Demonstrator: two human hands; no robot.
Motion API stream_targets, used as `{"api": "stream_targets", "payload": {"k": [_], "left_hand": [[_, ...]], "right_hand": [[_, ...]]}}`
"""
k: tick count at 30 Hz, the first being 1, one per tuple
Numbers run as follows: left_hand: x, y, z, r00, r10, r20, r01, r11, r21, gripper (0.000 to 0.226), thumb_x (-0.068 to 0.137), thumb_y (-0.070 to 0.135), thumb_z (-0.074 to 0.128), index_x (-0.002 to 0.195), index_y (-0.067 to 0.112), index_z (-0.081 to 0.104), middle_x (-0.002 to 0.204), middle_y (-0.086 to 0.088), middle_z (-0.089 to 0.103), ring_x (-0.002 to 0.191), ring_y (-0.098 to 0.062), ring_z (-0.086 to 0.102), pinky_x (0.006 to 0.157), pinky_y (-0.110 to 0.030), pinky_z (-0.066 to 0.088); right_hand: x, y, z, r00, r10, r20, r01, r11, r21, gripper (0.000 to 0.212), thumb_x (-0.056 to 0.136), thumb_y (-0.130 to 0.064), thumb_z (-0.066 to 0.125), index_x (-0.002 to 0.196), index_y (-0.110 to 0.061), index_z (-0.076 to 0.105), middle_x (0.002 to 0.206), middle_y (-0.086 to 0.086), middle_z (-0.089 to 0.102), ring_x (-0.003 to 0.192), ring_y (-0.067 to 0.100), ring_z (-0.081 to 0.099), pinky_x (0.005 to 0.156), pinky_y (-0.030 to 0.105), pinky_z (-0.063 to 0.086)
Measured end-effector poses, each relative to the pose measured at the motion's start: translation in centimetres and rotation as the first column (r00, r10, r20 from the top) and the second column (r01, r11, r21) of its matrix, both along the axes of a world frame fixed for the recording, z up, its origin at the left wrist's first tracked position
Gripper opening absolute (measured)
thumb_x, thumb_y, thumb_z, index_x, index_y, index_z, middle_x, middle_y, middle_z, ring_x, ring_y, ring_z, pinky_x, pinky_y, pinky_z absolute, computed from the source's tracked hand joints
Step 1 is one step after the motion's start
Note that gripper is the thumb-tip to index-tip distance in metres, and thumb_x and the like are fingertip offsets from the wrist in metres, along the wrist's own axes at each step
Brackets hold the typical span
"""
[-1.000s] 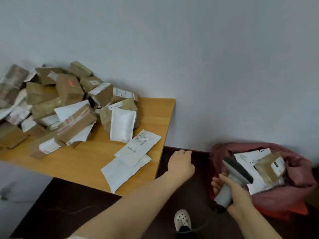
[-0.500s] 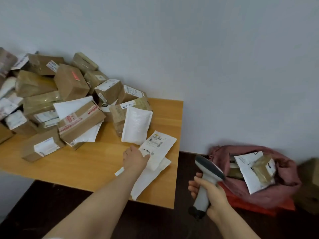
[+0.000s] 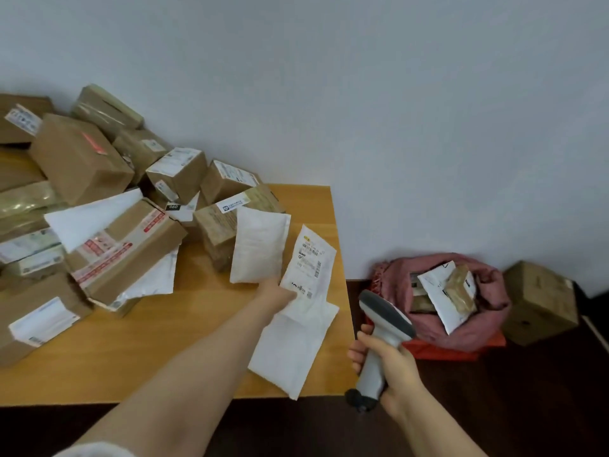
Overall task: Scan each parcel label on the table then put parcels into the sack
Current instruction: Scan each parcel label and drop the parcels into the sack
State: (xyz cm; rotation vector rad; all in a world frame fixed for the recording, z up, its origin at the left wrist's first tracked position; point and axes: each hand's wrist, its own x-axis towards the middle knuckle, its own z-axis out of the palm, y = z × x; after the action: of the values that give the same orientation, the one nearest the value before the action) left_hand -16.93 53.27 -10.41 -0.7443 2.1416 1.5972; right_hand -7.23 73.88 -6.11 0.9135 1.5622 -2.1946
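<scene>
The left hand [image 3: 278,293] pinches the lower edge of a white flat plastic mailer with a printed barcode label [image 3: 309,265]. Its fingers are curled on that edge and the label faces up. Just under these fingers, toward the person, a plain white plastic mailer [image 3: 293,351] lies on the light wooden worktop [image 3: 164,341]. Directly beyond the fingers a white padded envelope [image 3: 258,245] leans on a brown cardboard box [image 3: 216,225]. Further to their left rises a heap of brown cardboard parcels [image 3: 82,159].

The right hand [image 3: 392,367] has its fingers [image 3: 357,351] wrapped round the handle of a grey handheld barcode scanner [image 3: 384,319], head uppermost. Beyond and right of these fingers, on the dark floor [image 3: 527,407], a pink-red cloth sack [image 3: 491,311] holds a white bagged parcel [image 3: 438,298] and small brown ones.
</scene>
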Motion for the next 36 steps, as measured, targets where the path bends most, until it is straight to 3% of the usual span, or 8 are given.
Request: {"api": "stream_targets", "payload": {"k": [4, 11, 15, 18, 23, 28, 36], "left_hand": [[2.0, -1.4, 3.2, 0.996, 0.007, -0.09, 0.005, 0.991, 0.135, 0.034, 0.087, -0.003, 0.062, 0.12, 0.0, 0.06, 0.115, -0.015, 0.065, 0.095, -0.027, 0.062, 0.08, -0.036, 0.051], [6.2, -6.5, 7.6, 0.971, 0.14, -0.191, -0.129, 0.989, 0.072, 0.032, 0.086, -0.001, 0.065, 0.117, 0.008, 0.061, 0.115, -0.009, 0.066, 0.098, -0.025, 0.063, 0.077, -0.034, 0.053], [8.6, -9.1, 9.4, 0.946, 0.237, -0.223, -0.232, 0.971, 0.049, 0.026, 0.087, -0.001, 0.064, 0.109, 0.012, 0.061, 0.113, -0.009, 0.066, 0.099, -0.027, 0.064, 0.083, -0.038, 0.054], [10.3, -10.5, 10.1, 0.924, 0.293, -0.247, -0.293, 0.955, 0.038, 0.027, 0.087, -0.002, 0.064, 0.11, 0.011, 0.061, 0.114, -0.012, 0.066, 0.093, -0.026, 0.064, 0.077, -0.035, 0.054], [12.4, -12.1, 11.0, 0.891, 0.363, -0.273, -0.373, 0.928, 0.017, 0.038, 0.086, -0.003, 0.064, 0.123, 0.007, 0.059, 0.116, -0.013, 0.066, 0.091, -0.025, 0.064, 0.072, -0.034, 0.054], [13.5, -12.9, 11.2, 0.874, 0.399, -0.278, -0.419, 0.908, -0.014, 0.038, 0.086, -0.003, 0.064, 0.122, 0.006, 0.059, 0.117, -0.014, 0.065, 0.095, -0.027, 0.063, 0.08, -0.039, 0.053], [13.2, -12.9, 11.2, 0.876, 0.398, -0.274, -0.417, 0.909, -0.011, 0.038, 0.086, -0.002, 0.065, 0.123, 0.006, 0.06, 0.117, -0.013, 0.066, 0.099, -0.029, 0.064, 0.084, -0.042, 0.054]], "right_hand": [[-0.2, -2.3, 2.3, 0.994, 0.078, -0.074, -0.079, 0.997, -0.011, 0.014, 0.086, -0.001, 0.065, 0.1, -0.001, 0.063, 0.066, 0.017, 0.069, 0.055, 0.023, 0.066, 0.051, 0.029, 0.052], [-0.4, -6.5, 6.7, 0.901, 0.367, -0.231, -0.37, 0.928, 0.033, 0.015, 0.087, -0.002, 0.066, 0.101, 0.002, 0.063, 0.066, 0.017, 0.065, 0.053, 0.022, 0.058, 0.051, 0.03, 0.048], [0.6, -8.3, 8.3, 0.849, 0.462, -0.256, -0.474, 0.881, 0.017, 0.009, 0.085, 0.0, 0.067, 0.094, -0.002, 0.064, 0.063, 0.015, 0.061, 0.048, 0.02, 0.052, 0.046, 0.028, 0.044], [1.2, -9.5, 9.3, 0.808, 0.518, -0.281, -0.539, 0.842, 0.002, 0.009, 0.083, 0.001, 0.067, 0.089, -0.002, 0.063, 0.06, 0.015, 0.058, 0.045, 0.02, 0.049, 0.044, 0.027, 0.042], [2.1, -10.7, 10.9, 0.776, 0.572, -0.264, -0.596, 0.803, -0.014, 0.008, 0.082, 0.002, 0.068, 0.087, -0.001, 0.062, 0.057, 0.013, 0.058, 0.043, 0.018, 0.048, 0.044, 0.025, 0.042], [1.9, -11.4, 12.6, 0.76, 0.589, -0.273, -0.616, 0.788, -0.015, 0.01, 0.082, 0.001, 0.068, 0.077, -0.004, 0.061, 0.055, 0.012, 0.057, 0.041, 0.017, 0.047, 0.045, 0.025, 0.043], [1.5, -11.8, 14.0, 0.741, 0.608, -0.285, -0.63, 0.776, 0.017, 0.01, 0.083, -0.001, 0.069, 0.078, -0.003, 0.06, 0.056, 0.011, 0.058, 0.043, 0.017, 0.048, 0.045, 0.024, 0.045]]}}
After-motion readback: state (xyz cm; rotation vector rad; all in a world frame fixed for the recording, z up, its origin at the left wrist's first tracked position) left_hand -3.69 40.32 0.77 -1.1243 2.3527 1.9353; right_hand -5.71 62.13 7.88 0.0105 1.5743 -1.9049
